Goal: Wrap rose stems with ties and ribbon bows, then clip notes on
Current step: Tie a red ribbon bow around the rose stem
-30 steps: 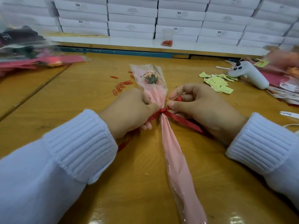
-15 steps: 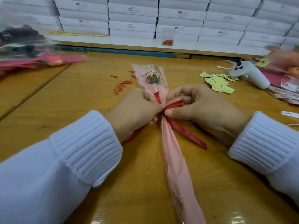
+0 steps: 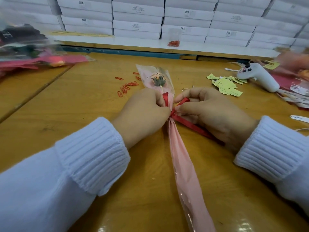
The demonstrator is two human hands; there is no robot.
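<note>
Desk (image 3: 83,114): wrapped rose (image 3: 184,164) lies mid-desk, head toward far edge. Left grip (image 3: 143,113) pinches one ribbon (image 3: 189,123) loop, right grip (image 3: 212,113) pinches other, at neck. Risk: uneven pull, loop slips out, bow comes undone.

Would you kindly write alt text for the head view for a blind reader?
The left hand and right hand tie a red ribbon around a pink-wrapped rose on a table; red paper clips and yellow notes lie beyond.
</note>
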